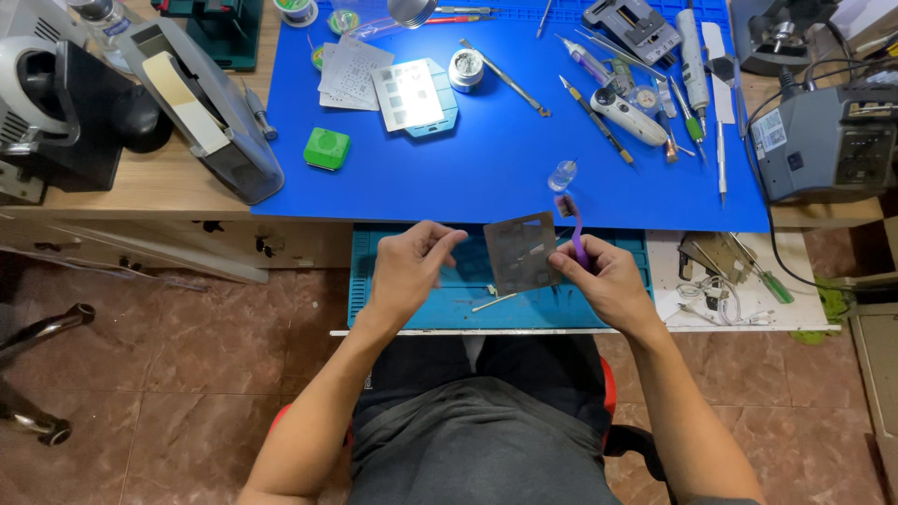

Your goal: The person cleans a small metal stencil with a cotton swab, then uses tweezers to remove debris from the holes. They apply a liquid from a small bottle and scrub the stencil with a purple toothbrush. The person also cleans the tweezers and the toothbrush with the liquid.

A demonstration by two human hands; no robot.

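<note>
A pale rectangular label (769, 133) with blue print sits on the sloping left face of the grey station (823, 140), well up and right of the right grip (599, 271). That station's front carries a small dark display panel (856, 159), too dim to tell more. Further up, a small bottle (105, 19) at the far left corner of the surface (187, 178), well beyond the left grip (412, 266), bears a white label band.
</note>
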